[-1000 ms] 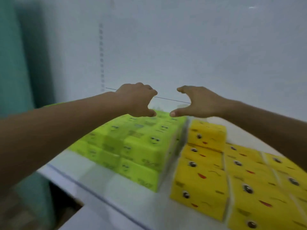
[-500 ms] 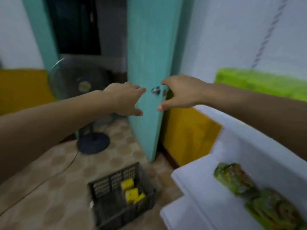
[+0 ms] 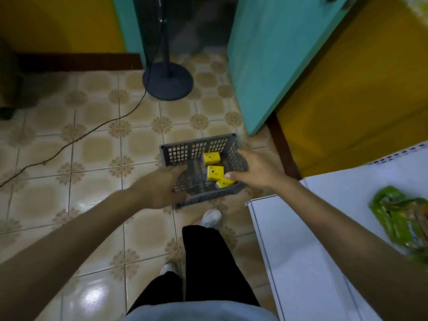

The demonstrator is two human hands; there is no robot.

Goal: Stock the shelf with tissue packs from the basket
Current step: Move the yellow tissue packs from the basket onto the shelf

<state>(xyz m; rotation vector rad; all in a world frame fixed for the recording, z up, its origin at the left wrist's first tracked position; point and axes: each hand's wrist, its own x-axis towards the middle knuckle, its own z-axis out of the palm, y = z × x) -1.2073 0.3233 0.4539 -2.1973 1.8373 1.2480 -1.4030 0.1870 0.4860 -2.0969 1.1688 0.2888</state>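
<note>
1. no word, brand name or number can be read anywhere in the head view.
2. the yellow tissue packs (image 3: 215, 173) in the basket (image 3: 185, 149) carry only printed cartoon faces, with dark eyes and a small mouth; any lettering on them is too small to make out.
3. the green packet (image 3: 398, 216) on the white shelf (image 3: 312, 251) has pale marks on its wrapper that may be lettering, but they are too blurred to read.
</note>
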